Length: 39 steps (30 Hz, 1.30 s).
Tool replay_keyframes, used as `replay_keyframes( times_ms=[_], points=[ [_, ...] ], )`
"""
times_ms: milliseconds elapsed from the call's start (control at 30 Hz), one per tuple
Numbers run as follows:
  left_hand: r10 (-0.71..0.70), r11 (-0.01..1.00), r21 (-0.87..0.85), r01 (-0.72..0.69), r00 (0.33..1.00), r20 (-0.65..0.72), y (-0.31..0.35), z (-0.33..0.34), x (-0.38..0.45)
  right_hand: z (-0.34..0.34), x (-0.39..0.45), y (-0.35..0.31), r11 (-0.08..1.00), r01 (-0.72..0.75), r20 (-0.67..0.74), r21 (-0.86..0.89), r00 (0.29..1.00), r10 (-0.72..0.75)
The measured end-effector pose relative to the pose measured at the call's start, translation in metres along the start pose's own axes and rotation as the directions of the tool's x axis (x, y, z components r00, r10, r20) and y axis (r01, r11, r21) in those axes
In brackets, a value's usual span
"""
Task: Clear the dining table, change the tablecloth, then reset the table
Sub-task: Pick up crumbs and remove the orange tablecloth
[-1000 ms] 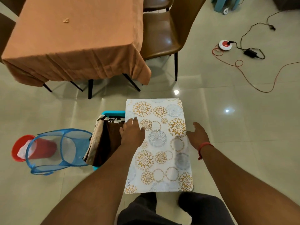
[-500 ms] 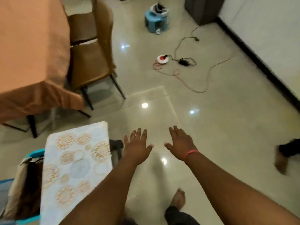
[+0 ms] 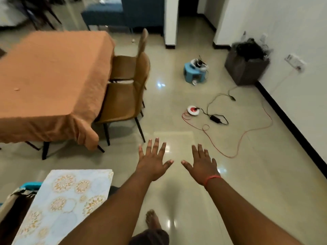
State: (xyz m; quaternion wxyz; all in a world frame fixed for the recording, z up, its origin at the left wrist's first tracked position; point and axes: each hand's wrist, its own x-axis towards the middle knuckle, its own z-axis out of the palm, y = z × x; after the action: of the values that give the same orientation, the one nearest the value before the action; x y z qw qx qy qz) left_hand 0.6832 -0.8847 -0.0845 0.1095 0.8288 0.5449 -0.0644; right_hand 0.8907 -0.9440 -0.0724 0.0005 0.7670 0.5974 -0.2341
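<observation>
Matt orange cloth tablecloth (image 3: 53, 76), glossy tiled floor (image 3: 177, 106), smooth brown chairs (image 3: 122, 103)

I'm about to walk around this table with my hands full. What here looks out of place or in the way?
A red cord loops loose across the floor right of the chairs, with a black adapter beside it: a trip risk. A small crumb lies on the orange tablecloth.

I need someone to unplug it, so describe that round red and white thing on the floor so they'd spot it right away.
Start at the orange-covered dining table and look past the two brown chairs to the open tiled floor toward the white wall. There lies the round plug disc, white with a red centre. Unlike the blue stool beyond it, it is flat, with a thin red cable looping away from it.
</observation>
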Motion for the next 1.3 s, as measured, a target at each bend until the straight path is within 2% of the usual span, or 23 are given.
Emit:
replay_keyframes(
  times_ms=[233,367,600,700,900,1033,1133,1200,1300],
  points=[
    [-0.162,0.986,-0.047,0.16,0.985,-0.052,-0.099,-0.064,0.114,-0.061,0.159,-0.08,0.987,0.137,-0.032,-0.079,0.99,-0.14],
    [-0.246,0.967,-0.078,0.241,0.967,-0.07,-0.153,-0.107,0.166,-0.09,0.237,-0.139,0.975,0.213,-0.056,-0.069,0.975,-0.217],
    [-0.452,0.89,-0.102,0.445,0.89,-0.058,-0.241,-0.13,0.224,-0.099,0.352,-0.231,0.891,0.421,0.093,-0.168,0.907,-0.411],
    [-0.585,0.809,-0.128,0.574,0.808,-0.075,-0.286,-0.133,0.249,-0.104,0.416,-0.28,0.818,0.544,0.126,-0.186,0.839,-0.529],
    [-0.803,0.587,-0.236,0.774,0.594,-0.049,-0.351,-0.155,0.269,-0.119,0.503,-0.386,0.62,0.757,0.267,-0.206,0.653,-0.709],
    [-0.885,0.441,-0.267,0.857,0.465,0.032,-0.378,-0.162,0.261,-0.119,0.534,-0.454,0.531,0.83,0.359,-0.172,0.555,-0.751],
    [-0.933,0.327,-0.291,0.899,0.357,0.056,-0.413,-0.151,0.25,-0.097,0.542,-0.501,0.434,0.89,0.404,-0.142,0.452,-0.795],
    [-0.943,0.29,-0.317,0.903,0.326,0.065,-0.441,-0.145,0.249,-0.08,0.549,-0.531,0.371,0.913,0.431,-0.172,0.408,-0.805],
    [-0.942,0.271,-0.322,0.907,0.319,0.107,-0.498,-0.133,0.255,-0.047,0.561,-0.584,0.342,0.915,0.473,-0.212,0.402,-0.783]
  ],
)
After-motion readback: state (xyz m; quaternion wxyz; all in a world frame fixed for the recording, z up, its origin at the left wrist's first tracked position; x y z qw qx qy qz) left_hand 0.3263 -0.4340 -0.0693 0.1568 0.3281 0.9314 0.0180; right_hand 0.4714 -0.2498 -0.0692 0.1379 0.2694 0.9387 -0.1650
